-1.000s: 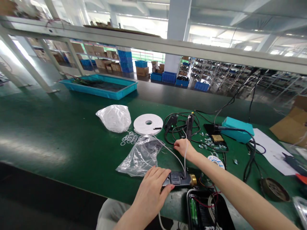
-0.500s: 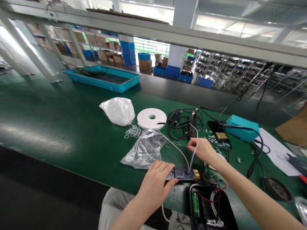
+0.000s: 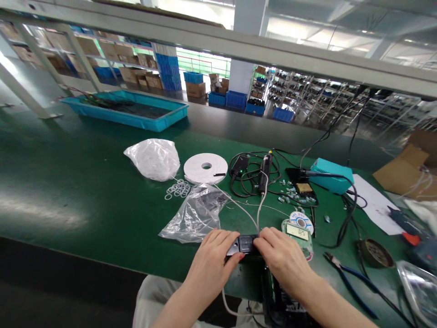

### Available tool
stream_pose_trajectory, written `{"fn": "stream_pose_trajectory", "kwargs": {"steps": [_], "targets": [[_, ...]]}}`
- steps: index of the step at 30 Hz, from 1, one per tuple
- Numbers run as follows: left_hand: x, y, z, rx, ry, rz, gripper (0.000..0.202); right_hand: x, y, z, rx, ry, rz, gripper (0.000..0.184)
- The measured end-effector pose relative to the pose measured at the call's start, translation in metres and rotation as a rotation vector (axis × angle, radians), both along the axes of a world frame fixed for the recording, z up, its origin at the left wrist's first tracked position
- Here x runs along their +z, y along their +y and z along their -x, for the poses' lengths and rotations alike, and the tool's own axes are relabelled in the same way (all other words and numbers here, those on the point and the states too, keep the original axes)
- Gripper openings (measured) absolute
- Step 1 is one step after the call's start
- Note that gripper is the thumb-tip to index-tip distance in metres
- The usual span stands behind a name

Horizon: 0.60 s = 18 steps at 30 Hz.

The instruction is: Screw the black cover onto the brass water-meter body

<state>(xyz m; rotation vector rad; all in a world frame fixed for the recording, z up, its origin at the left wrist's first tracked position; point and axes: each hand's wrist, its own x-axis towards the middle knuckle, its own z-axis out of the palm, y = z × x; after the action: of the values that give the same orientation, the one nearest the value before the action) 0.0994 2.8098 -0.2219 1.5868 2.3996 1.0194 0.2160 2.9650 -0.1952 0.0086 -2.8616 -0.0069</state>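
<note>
Green bench top (image 3: 102,191) runs away from the person's lap into a bright workshop. Nearest, a black case (image 3: 269,310) sits by the bench's front edge, partly under the right forearm; a push from that arm could tip or shift it. Just beyond, at the bench's near edge, lies a black bar (image 3: 246,244) with a square window. The left hand (image 3: 215,253) is closed around its left end, fingers over the top and thumb on the near side. The right hand (image 3: 282,253) is curled over the other end; I cannot tell whether it grips the bar or a cord, as its fingertips are hidden. Pale cords (image 3: 260,212) rise from beside those fingers, so a pinch or sharp tug there might strain them. Just beside the right hand is a small circuit board with a display (image 3: 297,232), which a sideways slip of the wrist could knock. Pliers (image 3: 353,278) lie farther right. Beyond the bar, a clear bag (image 3: 196,216) and loose white rings (image 3: 178,188) could snag or scatter if a cord swept across them. Farther off stand a soldering station (image 3: 332,175) and a blue tray (image 3: 126,122).
</note>
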Motion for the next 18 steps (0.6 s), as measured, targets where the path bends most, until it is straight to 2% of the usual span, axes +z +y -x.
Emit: {"fn": "stream_pose_trajectory", "kwargs": {"steps": [2, 7, 13, 18], "targets": [[0.000, 0.001, 0.000, 0.000, 0.000, 0.004, 0.028, 0.002, 0.001, 0.000, 0.013, -0.009, -0.031, 0.012], [-0.005, 0.001, 0.002, -0.003, 0.034, -0.010, 0.029, 0.000, 0.003, -0.005, 0.020, -0.021, 0.003, 0.011], [-0.015, 0.002, 0.006, 0.013, 0.160, -0.058, 0.029, -0.007, 0.005, -0.011, 0.031, -0.017, -0.020, 0.009], [-0.019, 0.005, 0.009, 0.007, 0.276, -0.117, 0.029, -0.002, 0.006, -0.021, 0.061, 0.007, -0.016, 0.016]]}}
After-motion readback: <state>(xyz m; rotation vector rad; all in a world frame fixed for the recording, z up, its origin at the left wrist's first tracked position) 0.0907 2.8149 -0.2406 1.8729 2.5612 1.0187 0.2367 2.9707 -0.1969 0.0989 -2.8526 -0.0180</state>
